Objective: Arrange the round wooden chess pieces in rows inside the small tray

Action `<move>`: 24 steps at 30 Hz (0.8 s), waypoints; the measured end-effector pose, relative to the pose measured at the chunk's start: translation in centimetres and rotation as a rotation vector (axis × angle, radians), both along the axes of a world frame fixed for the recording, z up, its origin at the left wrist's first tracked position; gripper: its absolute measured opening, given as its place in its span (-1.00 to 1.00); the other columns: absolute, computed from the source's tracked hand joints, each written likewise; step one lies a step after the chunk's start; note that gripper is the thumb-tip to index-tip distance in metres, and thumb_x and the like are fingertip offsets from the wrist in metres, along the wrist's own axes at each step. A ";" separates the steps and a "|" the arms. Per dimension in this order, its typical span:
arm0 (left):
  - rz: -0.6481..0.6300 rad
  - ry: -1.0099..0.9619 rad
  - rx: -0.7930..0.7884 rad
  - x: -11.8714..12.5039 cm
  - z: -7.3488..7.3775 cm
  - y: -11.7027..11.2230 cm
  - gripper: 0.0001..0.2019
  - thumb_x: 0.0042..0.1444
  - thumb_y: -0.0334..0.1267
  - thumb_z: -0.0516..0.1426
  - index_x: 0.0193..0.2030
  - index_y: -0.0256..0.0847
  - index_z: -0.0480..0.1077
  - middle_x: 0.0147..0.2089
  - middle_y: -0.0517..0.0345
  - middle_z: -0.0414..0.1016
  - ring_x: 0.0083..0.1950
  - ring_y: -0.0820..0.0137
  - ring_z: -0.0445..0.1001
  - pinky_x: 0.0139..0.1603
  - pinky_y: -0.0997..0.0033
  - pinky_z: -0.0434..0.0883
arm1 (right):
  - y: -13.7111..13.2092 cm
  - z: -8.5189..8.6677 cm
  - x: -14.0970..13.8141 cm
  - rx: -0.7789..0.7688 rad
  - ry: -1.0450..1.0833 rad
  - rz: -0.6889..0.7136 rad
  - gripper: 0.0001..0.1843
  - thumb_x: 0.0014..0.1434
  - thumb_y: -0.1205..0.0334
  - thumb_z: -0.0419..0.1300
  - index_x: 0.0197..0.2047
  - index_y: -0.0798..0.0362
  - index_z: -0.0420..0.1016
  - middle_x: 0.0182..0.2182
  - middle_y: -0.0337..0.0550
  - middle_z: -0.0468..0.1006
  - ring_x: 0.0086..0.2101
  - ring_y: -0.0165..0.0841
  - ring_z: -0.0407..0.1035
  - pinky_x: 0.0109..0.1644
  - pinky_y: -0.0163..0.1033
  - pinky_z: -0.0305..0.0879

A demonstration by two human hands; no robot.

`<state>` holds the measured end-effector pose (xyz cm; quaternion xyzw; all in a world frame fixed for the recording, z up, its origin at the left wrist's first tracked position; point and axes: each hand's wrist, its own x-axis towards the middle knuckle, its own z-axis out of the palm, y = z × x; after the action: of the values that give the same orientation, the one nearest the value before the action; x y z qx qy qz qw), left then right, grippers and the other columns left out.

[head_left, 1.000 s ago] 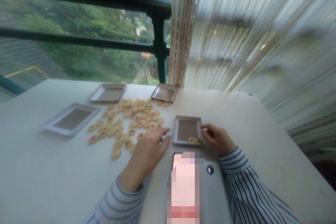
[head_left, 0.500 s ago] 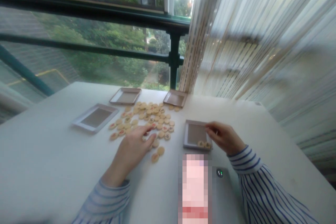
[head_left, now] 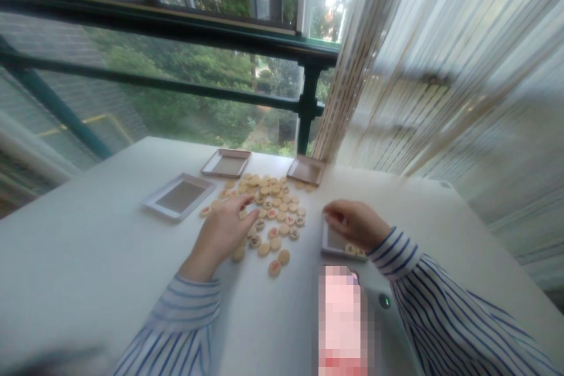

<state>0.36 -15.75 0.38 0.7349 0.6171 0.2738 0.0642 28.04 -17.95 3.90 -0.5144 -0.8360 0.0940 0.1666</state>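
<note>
Round wooden Chinese chess pieces (head_left: 272, 214), several with red or black characters, lie in a loose heap on the white table. My left hand (head_left: 222, 235) hovers at the heap's left side, thumb and fingertips apart, with nothing visible between them. It hides some pieces beneath it. Over the near-right tray (head_left: 326, 241) is my right hand (head_left: 359, 224), its fingers curled together. Whatever they may hold is hidden. Two chess pieces (head_left: 350, 249) sit in that tray's near right corner, partly beside my right wrist.
Three more shallow trays stand around the heap: one at the left (head_left: 152, 207), one at the back left (head_left: 211, 164) and one at the back right (head_left: 304, 171). A pixelated pink-and-red object (head_left: 342, 317) lies at the near edge. Behind the table are a railing and string curtain.
My left hand has drawn back left from the heap's middle, uncovering several pieces, and its fingers have spread. My right hand has shifted left across the near-right tray. The view has swung slightly left.
</note>
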 end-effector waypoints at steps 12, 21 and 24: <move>-0.079 0.044 0.023 1.2 -1.7 4.7 -0.68 0.10 -0.18 0.01 -0.04 -0.22 0.38 -0.05 0.01 0.47 -0.03 0.24 0.41 0.00 0.27 0.30 | 3.4 -0.1 -3.2 -0.017 -0.084 0.018 -0.80 0.09 0.24 0.08 -0.23 0.04 0.47 -0.40 -0.18 0.51 -0.42 -0.43 0.34 -0.34 -0.35 0.16; -0.135 0.063 0.048 0.0 -3.4 4.7 -0.71 0.07 -0.25 0.03 -0.07 -0.16 0.39 -0.07 0.06 0.48 -0.03 0.23 0.39 0.02 0.21 0.26 | 6.5 -1.3 -4.9 -0.055 -0.100 0.047 -0.80 0.08 0.24 0.07 -0.27 0.05 0.49 -0.42 -0.19 0.52 -0.44 -0.44 0.35 -0.38 -0.37 0.15; -0.135 0.094 0.045 0.1 -3.5 4.6 -0.71 0.04 -0.28 0.04 -0.07 -0.15 0.39 -0.08 0.06 0.49 -0.04 0.22 0.38 0.04 0.19 0.22 | 7.5 -1.7 -5.9 -0.073 -0.115 0.060 -0.79 0.08 0.25 0.06 -0.26 0.05 0.49 -0.40 -0.18 0.53 -0.43 -0.44 0.36 -0.38 -0.38 0.15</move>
<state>0.46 -11.12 -3.16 0.7880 0.5624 0.2477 0.0370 22.13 -10.43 2.15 -0.4996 -0.8551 0.0997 0.0964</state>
